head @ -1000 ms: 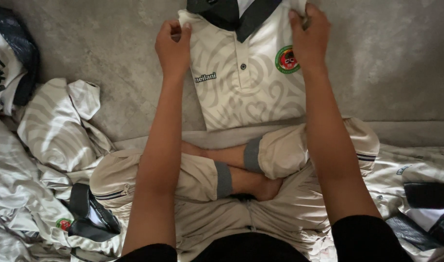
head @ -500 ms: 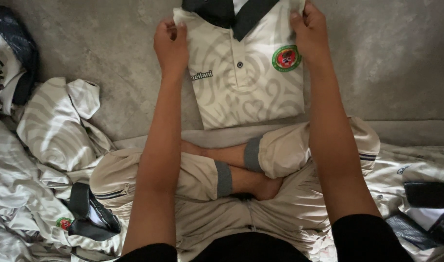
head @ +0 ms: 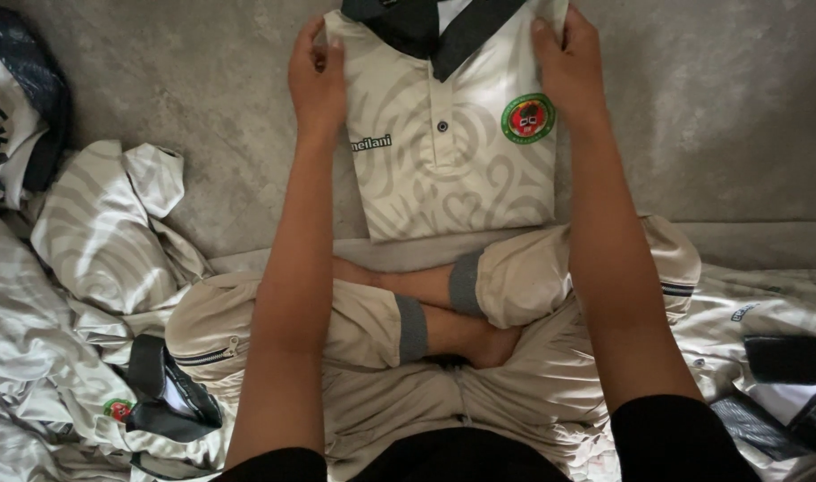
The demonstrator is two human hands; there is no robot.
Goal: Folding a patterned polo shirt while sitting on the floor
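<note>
- A grey floor (head: 711, 116) is sat upon cross-legged, with loose patterned shirts heaped at near left (head: 78, 295) and near right (head: 774, 357)
- A folded cream polo shirt (head: 443, 170) with dark collar is held upright at the far centre
- Its upper corners are pinched by the left hand (head: 317, 80) and right hand (head: 568, 67), both closed on the cloth
- Folding is judged nearly done; a level set-down is called for next

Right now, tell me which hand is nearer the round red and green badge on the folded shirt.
The right hand. It grips the folded shirt at the shoulder just above the round badge. The left hand holds the opposite shoulder, across the button placket from the badge.
</note>
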